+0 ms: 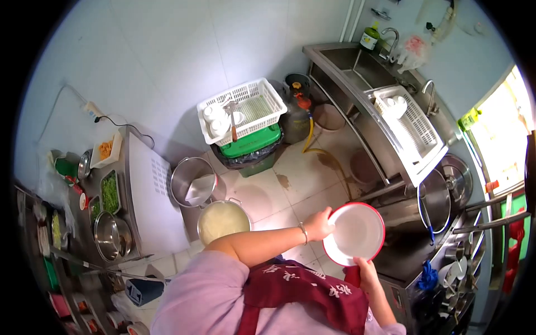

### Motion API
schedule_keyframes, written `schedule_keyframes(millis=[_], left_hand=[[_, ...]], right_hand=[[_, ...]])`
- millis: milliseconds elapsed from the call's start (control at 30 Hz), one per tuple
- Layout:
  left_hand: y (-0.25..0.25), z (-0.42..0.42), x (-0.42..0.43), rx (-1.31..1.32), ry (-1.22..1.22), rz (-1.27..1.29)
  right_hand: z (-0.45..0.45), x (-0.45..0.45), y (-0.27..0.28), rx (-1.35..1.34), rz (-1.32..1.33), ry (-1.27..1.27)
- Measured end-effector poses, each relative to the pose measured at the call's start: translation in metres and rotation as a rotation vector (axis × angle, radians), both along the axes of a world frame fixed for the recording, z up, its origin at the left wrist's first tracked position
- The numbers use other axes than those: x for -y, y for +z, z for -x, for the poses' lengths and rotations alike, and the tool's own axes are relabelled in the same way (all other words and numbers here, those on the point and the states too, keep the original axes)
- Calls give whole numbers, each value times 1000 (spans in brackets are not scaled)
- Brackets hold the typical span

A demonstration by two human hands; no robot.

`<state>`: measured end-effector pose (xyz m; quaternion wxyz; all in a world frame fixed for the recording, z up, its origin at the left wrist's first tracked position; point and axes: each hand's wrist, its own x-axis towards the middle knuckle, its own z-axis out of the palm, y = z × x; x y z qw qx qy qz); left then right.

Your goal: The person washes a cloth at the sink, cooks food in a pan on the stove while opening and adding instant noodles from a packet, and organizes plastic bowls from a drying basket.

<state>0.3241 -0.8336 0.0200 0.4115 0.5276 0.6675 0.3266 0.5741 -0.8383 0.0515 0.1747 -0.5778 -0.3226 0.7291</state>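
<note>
A white basin [355,234] with a red rim is held between my two hands, over the floor in front of the apron. My left hand [319,224] grips its left edge, with a bracelet on the wrist. At the basin's bottom edge, my right hand [365,273] is closed on the rim, beside a dark red cloth part. The basin looks empty inside. Left of it, below my left forearm, a metal pot [224,221] of pale yellowish contents stands on the floor, next to a taller metal pot [193,180] with a whitish item inside.
A white basket [254,106] sits on a green-lidded bin [252,140]. Behind stands a gas cylinder [295,120] with a yellow hose. At right are a sink [354,66], a rack and a large pot [434,201]. Food trays [110,191] line the left counter.
</note>
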Motion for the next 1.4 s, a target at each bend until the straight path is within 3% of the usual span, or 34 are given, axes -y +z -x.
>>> schedule_keyframes(millis=[133, 167, 200, 267, 300, 333, 367, 467, 533, 667, 733, 767, 867, 933, 1000, 1400], left_hand=[[5, -46, 10, 128, -256, -73], [7, -48, 4, 376, -329, 132], [0, -44, -4, 478, -322, 168], [-38, -14, -26, 275, -222, -51], [-60, 16, -37, -21, -133, -272], [-53, 54, -46, -234, -20, -218], [-82, 91, -57, -434, 182, -329], [-99, 219, -89, -776, 345, -342], [-105, 285, -118, -899, 388, -19], [-159, 387, -168, -1105, 476, 236], [-179, 420, -184, -1219, 350, 526], [-191, 430, -186, -1251, 391, 465], [-175, 441, -199, -1121, 206, 656], [-202, 457, -206, -1057, 182, 609], [-199, 459, -205, -1055, 89, 404], [-200, 461, -239, -1000, -27, 308]], right_hand=[[-69, 37, -11, -33, 138, -74], [-79, 46, -13, -48, 150, -114], [-88, 54, -12, -59, 161, -155], [-103, 66, -13, -50, 157, -185], [-108, 67, -16, -48, 149, -202], [-110, 68, -17, -6, 129, -221], [-111, 67, -20, -22, 119, -227], [-88, 60, -19, -5, 151, -314], [-62, 50, -19, 10, 208, -391], [-15, 28, -28, -12, 224, -460], [11, 15, -23, 26, 241, -492], [25, 7, -17, 84, 278, -562], [35, -9, -30, 130, 357, -663], [43, -18, -31, 160, 396, -631], [53, -27, -27, 137, 420, -633], [81, -49, -53, 172, 399, -614]])
